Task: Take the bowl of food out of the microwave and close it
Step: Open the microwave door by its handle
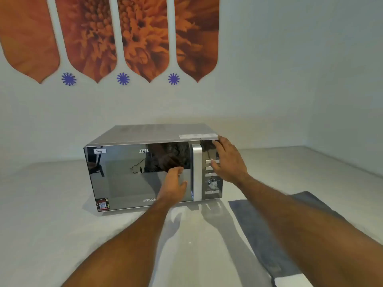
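A silver microwave (124, 179) with a mirrored door stands on the white counter, its door closed. The bowl of food is not visible; the door only reflects the room. My left hand (174, 183) is in front of the door, just left of the vertical silver handle (196, 172), fingers slightly curled and holding nothing. My right hand (227, 160) rests flat over the control panel at the microwave's right side, fingers spread, fingertips at the top right corner.
A grey cloth (259, 224) lies on the white counter (51, 204) to the right of the microwave, under my right forearm. A wall with orange flower decals (141, 38) stands close behind the microwave. Another wall closes off the right side.
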`<action>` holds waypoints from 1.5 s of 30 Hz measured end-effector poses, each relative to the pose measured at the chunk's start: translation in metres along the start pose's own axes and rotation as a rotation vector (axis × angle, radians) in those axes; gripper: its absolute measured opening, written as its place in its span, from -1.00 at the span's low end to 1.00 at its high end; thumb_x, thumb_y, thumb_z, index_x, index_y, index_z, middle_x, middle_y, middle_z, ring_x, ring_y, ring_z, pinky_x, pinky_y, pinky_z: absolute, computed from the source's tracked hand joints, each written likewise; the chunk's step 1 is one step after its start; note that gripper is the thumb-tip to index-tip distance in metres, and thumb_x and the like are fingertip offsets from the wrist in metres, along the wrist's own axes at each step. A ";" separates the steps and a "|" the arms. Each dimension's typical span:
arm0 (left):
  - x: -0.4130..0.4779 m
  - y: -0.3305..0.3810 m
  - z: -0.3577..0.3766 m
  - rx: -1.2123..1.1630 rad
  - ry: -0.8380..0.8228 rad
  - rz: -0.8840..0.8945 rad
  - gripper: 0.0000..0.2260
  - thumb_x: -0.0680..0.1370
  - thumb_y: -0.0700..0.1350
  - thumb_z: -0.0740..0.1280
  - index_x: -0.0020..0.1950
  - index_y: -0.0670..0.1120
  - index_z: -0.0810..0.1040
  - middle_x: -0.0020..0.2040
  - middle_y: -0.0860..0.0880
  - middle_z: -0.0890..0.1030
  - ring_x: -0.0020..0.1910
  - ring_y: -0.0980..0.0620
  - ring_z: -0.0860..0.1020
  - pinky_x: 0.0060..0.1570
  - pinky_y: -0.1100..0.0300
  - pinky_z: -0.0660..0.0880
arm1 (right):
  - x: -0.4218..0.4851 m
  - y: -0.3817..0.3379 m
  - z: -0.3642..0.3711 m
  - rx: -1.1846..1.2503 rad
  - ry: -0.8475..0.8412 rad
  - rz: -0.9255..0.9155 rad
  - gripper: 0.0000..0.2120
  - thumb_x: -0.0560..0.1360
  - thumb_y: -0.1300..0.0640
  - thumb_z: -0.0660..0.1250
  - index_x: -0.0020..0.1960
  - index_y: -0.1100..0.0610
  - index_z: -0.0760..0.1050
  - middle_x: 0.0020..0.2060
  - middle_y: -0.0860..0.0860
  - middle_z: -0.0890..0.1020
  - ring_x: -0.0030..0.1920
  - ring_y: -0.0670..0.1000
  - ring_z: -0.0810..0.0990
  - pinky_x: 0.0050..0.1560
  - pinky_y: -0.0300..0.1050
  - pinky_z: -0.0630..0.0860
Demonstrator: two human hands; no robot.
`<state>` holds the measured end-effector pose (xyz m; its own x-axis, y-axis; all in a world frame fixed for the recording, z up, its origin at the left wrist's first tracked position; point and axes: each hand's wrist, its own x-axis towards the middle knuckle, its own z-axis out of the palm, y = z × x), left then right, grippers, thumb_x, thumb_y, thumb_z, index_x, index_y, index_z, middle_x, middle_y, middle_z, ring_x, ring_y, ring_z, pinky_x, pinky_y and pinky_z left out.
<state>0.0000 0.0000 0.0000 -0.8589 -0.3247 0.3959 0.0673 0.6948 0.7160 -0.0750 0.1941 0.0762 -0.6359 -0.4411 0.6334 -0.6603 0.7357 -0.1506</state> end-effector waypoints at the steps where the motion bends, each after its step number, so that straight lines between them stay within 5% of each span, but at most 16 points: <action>1: 0.001 0.004 0.007 -0.037 -0.013 -0.024 -0.50 0.56 -0.12 0.36 0.47 -0.09 0.30 0.39 -0.08 0.43 0.35 -0.03 0.44 0.34 0.10 0.39 | 0.003 0.001 0.000 -0.004 -0.026 -0.009 -0.27 0.52 0.01 0.36 0.58 0.08 0.10 0.58 0.08 0.13 0.58 0.11 0.09 0.56 0.15 0.15; 4: 0.005 0.019 0.021 -0.106 -0.033 -0.070 -0.49 0.56 -0.07 0.36 0.47 -0.10 0.31 0.34 -0.05 0.47 0.21 0.06 0.47 0.26 0.14 0.44 | 0.014 0.003 -0.002 -0.034 -0.061 -0.018 -0.25 0.54 0.02 0.33 0.60 0.06 0.01 0.61 0.09 0.05 0.60 0.12 -0.02 0.57 0.17 0.06; 8: 0.012 0.028 0.034 -0.278 -0.018 -0.130 -0.59 0.59 -0.07 0.32 0.42 -0.05 0.36 0.16 0.02 0.57 -0.12 0.27 0.52 -0.19 0.44 0.42 | 0.028 0.013 0.003 -0.023 -0.124 -0.009 -0.30 0.58 0.00 0.29 0.60 0.05 0.01 0.61 0.10 0.05 0.61 0.13 -0.04 0.58 0.15 0.03; 13: 0.022 0.033 0.046 -0.306 0.045 -0.121 -0.75 0.63 -0.03 0.23 0.28 -0.05 0.49 -0.02 0.10 0.57 -0.10 0.18 0.51 -0.05 0.29 0.43 | 0.028 0.020 0.018 0.069 -0.077 0.008 -0.35 0.59 0.04 0.29 0.59 0.01 0.07 0.60 0.04 0.11 0.60 0.10 -0.03 0.50 0.12 0.26; 15: 0.021 0.033 0.048 -0.301 0.089 -0.126 -0.83 0.64 -0.04 0.20 0.15 -0.03 0.52 -0.16 0.14 0.54 -0.19 0.16 0.49 -0.19 0.34 0.40 | 0.028 0.023 0.022 0.064 -0.055 0.005 -0.34 0.59 0.08 0.31 0.58 0.00 0.08 0.59 0.05 0.11 0.60 0.10 -0.03 0.48 0.13 0.30; 18: 0.017 0.035 0.049 -0.296 0.147 -0.133 -0.78 0.65 -0.06 0.19 0.21 -0.07 0.55 -0.18 0.20 0.52 -0.21 0.19 0.49 -0.36 0.50 0.39 | 0.029 0.024 0.024 0.079 -0.044 -0.004 -0.36 0.59 0.09 0.31 0.58 0.01 0.10 0.59 0.04 0.12 0.60 0.11 -0.03 0.47 0.11 0.30; 21: 0.014 0.038 0.047 -0.300 0.134 -0.143 -0.74 0.64 -0.03 0.20 0.24 -0.08 0.56 -0.12 0.14 0.59 -0.16 0.18 0.52 -0.30 0.50 0.38 | 0.029 0.023 0.025 0.114 -0.043 0.002 -0.37 0.58 0.10 0.31 0.57 0.03 0.12 0.58 0.06 0.15 0.60 0.12 -0.01 0.49 0.12 0.28; 25: -0.007 0.028 0.043 -0.341 0.142 -0.042 -0.80 0.62 -0.02 0.26 0.08 -0.08 0.62 -0.07 -0.06 0.68 -0.14 0.01 0.60 -0.11 0.19 0.57 | 0.030 0.025 0.022 0.136 -0.046 -0.007 -0.38 0.59 0.13 0.29 0.58 0.04 0.13 0.58 0.06 0.16 0.60 0.12 -0.01 0.52 0.11 0.26; 31: -0.055 0.029 0.024 -0.442 0.098 0.003 -0.86 0.61 0.00 0.27 -0.06 0.24 0.57 -0.18 0.35 0.66 -0.14 0.34 0.63 -0.23 0.48 0.51 | 0.028 0.018 0.015 0.124 -0.119 0.019 -0.31 0.55 0.10 0.35 0.58 0.07 0.09 0.59 0.07 0.11 0.60 0.13 -0.04 0.52 0.17 0.25; 34: -0.068 0.031 0.016 -0.465 0.091 -0.003 -0.86 0.61 0.00 0.28 -0.05 0.26 0.56 -0.15 0.28 0.65 -0.15 0.35 0.63 -0.25 0.47 0.51 | 0.020 -0.002 0.006 0.384 -0.054 0.027 -0.45 0.57 0.10 0.33 0.51 0.12 0.26 0.50 0.11 0.32 0.53 0.14 0.24 0.47 0.17 0.31; 39: -0.082 0.030 0.010 -0.489 0.076 0.018 -0.87 0.61 -0.01 0.28 0.06 0.21 0.57 -0.12 0.30 0.69 -0.07 0.27 0.66 -0.16 0.42 0.54 | -0.063 -0.040 0.019 0.729 0.290 0.143 -0.80 0.59 0.20 0.31 0.20 0.17 0.50 0.12 0.09 0.56 0.13 0.10 0.57 0.15 0.12 0.58; 42: -0.094 0.028 0.007 -0.507 0.080 0.020 -0.88 0.61 -0.04 0.28 0.06 0.18 0.57 -0.10 0.34 0.68 -0.05 0.28 0.65 -0.16 0.46 0.52 | -0.112 -0.058 0.028 0.780 0.282 0.117 -0.84 0.56 0.13 0.29 0.12 0.12 0.52 0.03 -0.01 0.55 0.05 0.02 0.58 0.05 -0.04 0.61; 45: -0.111 0.021 0.005 -0.526 0.073 0.009 -0.87 0.59 -0.02 0.30 0.09 0.10 0.60 -0.09 0.24 0.70 -0.04 0.20 0.67 -0.13 0.39 0.56 | -0.139 -0.076 0.035 0.815 0.184 0.083 -0.75 0.57 0.09 0.33 0.24 0.09 0.53 0.12 -0.09 0.59 0.12 -0.10 0.59 0.13 -0.20 0.59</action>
<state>0.0944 0.0536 -0.0319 -0.8209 -0.3770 0.4290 0.3364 0.2879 0.8966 0.0500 0.1819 -0.0269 -0.6665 -0.2585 0.6992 -0.7412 0.1294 -0.6587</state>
